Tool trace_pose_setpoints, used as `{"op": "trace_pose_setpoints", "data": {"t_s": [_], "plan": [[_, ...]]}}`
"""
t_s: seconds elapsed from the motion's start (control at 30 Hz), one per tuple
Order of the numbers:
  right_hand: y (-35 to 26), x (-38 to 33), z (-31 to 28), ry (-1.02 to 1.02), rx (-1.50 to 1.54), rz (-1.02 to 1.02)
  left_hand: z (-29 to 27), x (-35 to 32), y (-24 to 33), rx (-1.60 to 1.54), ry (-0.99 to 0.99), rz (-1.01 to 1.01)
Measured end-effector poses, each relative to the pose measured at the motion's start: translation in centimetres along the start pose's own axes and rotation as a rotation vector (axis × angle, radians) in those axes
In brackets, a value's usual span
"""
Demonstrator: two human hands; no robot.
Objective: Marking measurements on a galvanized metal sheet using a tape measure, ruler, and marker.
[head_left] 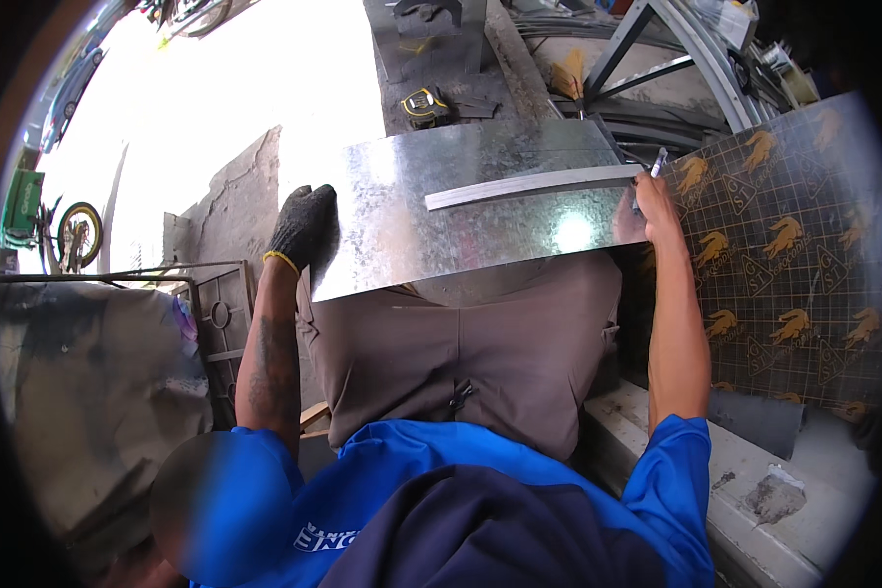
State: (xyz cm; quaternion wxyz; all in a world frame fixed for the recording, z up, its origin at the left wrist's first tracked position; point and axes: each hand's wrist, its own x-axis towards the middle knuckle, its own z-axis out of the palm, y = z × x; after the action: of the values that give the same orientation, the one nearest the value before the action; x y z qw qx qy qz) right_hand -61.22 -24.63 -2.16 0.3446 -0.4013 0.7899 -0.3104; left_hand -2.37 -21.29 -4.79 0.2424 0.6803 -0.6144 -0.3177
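Observation:
A shiny galvanized metal sheet (392, 235) lies across my thighs, its far side reaching onto a dark work surface. My left hand (306, 225), in a dark knit glove with a yellow cuff, is closed on the sheet's left edge. My bare right hand (657, 208) is at the sheet's right end, closed around a slim white pen (660, 162) whose end points up. A narrow light-grey metal strip (529, 185) rests on the sheet, its right end meeting my right hand. Whether those fingers also grip the strip or the sheet's edge is partly hidden.
Beyond the sheet, a yellow-and-black tape measure (424, 105) sits on the dark work surface (402, 64). Angled metal frame bars (647, 73) stand at the far right. A dark printed panel (755, 265) leans on my right; a metal grille (223, 314) stands left.

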Motion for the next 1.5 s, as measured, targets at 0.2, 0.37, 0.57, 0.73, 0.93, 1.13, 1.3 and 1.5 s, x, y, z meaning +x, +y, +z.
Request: {"op": "trace_pose_setpoints", "data": {"t_s": [0.2,0.37,0.57,0.73,0.93,1.13,1.3,1.5], "plan": [[2.6,3.3,2.0,0.076,0.005,-0.002,4.1,-0.3,2.9,-0.435,0.023,-0.442],[1.7,3.0,3.4,0.082,0.103,0.02,6.5,-0.7,1.3,-0.599,0.081,-0.457],[3.3,2.7,4.8,0.12,0.415,0.022,7.1,0.6,1.0,-0.191,0.24,-0.185],[3.4,1.8,5.3,0.162,0.445,-0.085,8.1,0.7,-0.2,-0.451,0.245,-0.294],[0.2,-4.5,2.8,0.336,0.127,-0.304,8.2,1.2,4.5,0.172,0.59,0.063],[-1.4,-12.1,3.6,0.266,0.541,-0.157,10.2,-0.7,12.4,-0.01,0.129,0.421],[-0.1,-14.7,2.3,0.126,0.38,-0.011,12.8,-1.0,12.9,0.05,0.053,0.518],[3.2,-14.9,1.9,0.076,0.075,0.01,15.4,-1.4,10.8,0.168,0.057,0.497]]}}
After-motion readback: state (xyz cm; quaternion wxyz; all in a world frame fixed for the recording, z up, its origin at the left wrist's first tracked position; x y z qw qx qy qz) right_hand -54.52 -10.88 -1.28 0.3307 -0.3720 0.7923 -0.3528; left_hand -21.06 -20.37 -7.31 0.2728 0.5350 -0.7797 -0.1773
